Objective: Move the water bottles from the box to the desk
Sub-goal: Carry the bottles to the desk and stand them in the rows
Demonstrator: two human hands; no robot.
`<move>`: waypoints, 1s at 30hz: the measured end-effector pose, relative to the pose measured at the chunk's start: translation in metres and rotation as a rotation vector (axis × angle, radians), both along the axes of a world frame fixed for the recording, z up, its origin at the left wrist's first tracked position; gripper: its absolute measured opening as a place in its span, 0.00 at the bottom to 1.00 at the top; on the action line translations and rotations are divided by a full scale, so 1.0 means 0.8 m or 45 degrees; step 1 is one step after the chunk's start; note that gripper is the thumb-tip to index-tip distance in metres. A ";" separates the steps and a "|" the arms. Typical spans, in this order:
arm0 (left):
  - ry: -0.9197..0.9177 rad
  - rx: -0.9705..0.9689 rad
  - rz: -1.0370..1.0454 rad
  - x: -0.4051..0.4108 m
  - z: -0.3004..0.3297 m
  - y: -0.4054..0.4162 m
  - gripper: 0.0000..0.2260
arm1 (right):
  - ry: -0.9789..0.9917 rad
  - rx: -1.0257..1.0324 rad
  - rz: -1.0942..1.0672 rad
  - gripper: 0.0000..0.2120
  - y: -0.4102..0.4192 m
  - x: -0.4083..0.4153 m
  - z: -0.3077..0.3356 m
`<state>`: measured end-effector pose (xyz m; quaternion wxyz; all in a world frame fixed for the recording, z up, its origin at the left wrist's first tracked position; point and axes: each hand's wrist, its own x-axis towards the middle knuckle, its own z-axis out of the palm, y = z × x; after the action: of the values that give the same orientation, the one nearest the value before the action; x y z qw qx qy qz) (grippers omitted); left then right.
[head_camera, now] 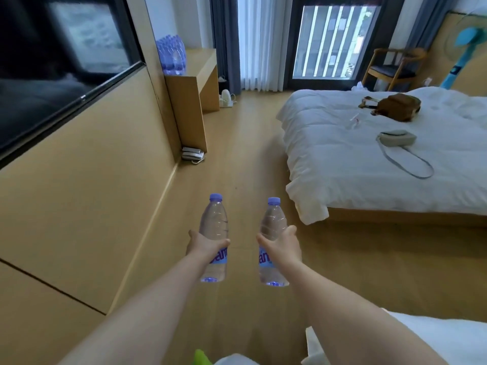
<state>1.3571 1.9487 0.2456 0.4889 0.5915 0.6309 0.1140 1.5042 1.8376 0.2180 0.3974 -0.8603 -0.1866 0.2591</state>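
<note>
Both arms reach forward, each carrying one bottle upright by its middle, probably so two go per trip toward the desk (196,72) at 11 o'clock, where a stack of bottles (171,55) already stands. The left hand (204,246) wraps the left bottle (214,227), thumb across its near side, fingers curled behind. The right hand (283,247) grips the right bottle (272,227) likewise. The box is out of view.

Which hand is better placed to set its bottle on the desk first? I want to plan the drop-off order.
Probably the left hand. It holds its bottle on the wall side, where the desk stands ahead. The right hand and its bottle are nearer the bed.
</note>
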 end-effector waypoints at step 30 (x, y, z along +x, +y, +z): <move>0.005 -0.047 -0.142 0.471 -0.042 0.531 0.31 | 0.032 -0.038 -0.065 0.30 0.534 0.437 -0.038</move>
<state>1.7340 2.3737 0.2117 0.5042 0.6167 0.6000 0.0738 1.8540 2.2644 0.1873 0.3932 -0.8674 -0.1557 0.2625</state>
